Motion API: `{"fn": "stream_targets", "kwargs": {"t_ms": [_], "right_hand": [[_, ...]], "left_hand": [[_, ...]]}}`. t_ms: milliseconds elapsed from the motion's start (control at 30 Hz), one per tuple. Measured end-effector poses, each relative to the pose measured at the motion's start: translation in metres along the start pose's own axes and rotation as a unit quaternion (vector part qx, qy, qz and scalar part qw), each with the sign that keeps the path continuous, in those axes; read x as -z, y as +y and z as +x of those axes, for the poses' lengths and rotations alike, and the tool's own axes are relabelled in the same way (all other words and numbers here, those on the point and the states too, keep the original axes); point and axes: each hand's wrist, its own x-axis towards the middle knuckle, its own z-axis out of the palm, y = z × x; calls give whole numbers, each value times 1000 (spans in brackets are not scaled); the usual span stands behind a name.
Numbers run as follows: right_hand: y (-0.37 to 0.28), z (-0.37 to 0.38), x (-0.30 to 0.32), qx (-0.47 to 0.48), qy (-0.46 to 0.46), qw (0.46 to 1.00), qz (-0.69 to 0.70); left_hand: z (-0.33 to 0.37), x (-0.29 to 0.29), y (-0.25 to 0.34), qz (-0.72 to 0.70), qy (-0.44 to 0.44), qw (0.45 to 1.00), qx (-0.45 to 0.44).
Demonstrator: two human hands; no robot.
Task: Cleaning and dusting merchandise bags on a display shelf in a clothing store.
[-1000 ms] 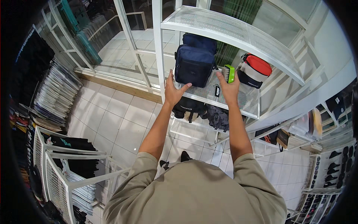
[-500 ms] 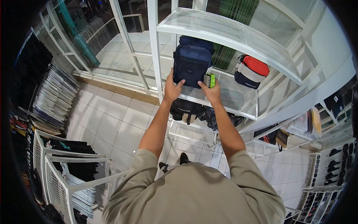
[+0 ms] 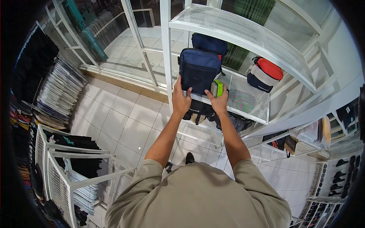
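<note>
Navy pouch, green brush, white mesh shelf

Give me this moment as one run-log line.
left hand: on navy bag bottom | right hand: holds green brush at bag | bag: upright on white mesh shelf

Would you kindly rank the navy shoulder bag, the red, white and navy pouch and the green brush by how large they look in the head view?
1. Navy shoulder bag, clearly largest.
2. Red, white and navy pouch; it sits farther back on the shelf, so its true size is uncertain.
3. Green brush, smallest, partly hidden by the right hand.
</note>
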Motion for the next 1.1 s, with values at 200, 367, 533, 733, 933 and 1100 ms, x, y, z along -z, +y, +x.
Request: {"fn": "stream_targets", "kwargs": {"t_ms": [200, 367, 533, 733, 933, 1100], "right_hand": [[7, 11, -1, 32, 47, 998, -25], [6, 14, -6, 29, 72, 995, -65], [10, 18, -2, 19, 81, 993, -84], [0, 12, 0, -5, 86, 992, -89], [-20, -15, 26, -11, 140, 985, -103], [-7, -25, 74, -2, 202, 926, -318]], "left_hand": [[17, -13, -1, -48, -20, 998, -36], [28, -24, -18, -64, -13, 996, -64], [30, -27, -17, -32, 1, 997, -74], [24, -16, -17, -54, -31, 998, -27], [2, -5, -9, -67, -18, 997, -26], [-21, 2, 16, -32, -38, 998, -49]]}}
